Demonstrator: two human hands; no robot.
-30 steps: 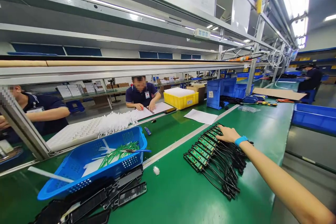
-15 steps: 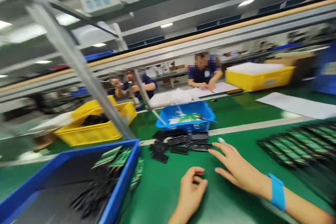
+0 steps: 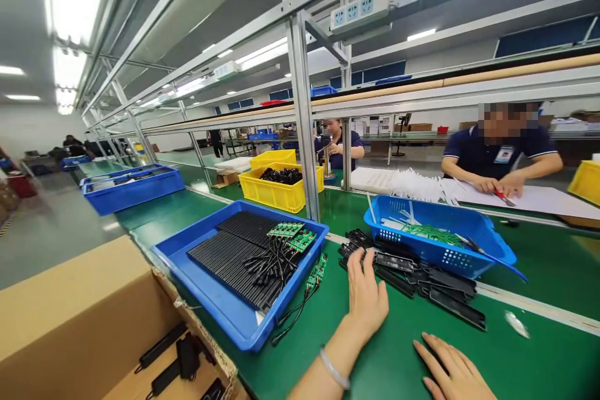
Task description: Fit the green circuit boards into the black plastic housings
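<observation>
My left hand [image 3: 366, 300], with a pale bangle on its wrist, reaches to the near left edge of a heap of black plastic casings [image 3: 452, 306]. Its fingers are stretched out and apart, the tips over the casings; whether they touch is unclear. Lower right, my right hand [image 3: 450, 370] hovers low over or rests on the green table, fingers spread and holding nothing. To the left of my left hand, a green circuit board [image 3: 315, 275] with black cables lies beside a blue tray [image 3: 248, 342]. That tray holds ribbed black panels [image 3: 225, 262] and several more cabled boards [image 3: 285, 231].
Behind the casings stands a blue basket [image 3: 450, 256] with white and green strips. A metal post [image 3: 300, 94] rises beside the yellow bin [image 3: 276, 195]. An open cardboard box [image 3: 79, 319] holds black items at lower left. Across the table, a co-worker [image 3: 501, 150] handles a red tool.
The view has swung left and levelled. My left hand has moved forward to the black casings, its curled fingers now extended. My right hand has drawn away from the heap, lower in view.
</observation>
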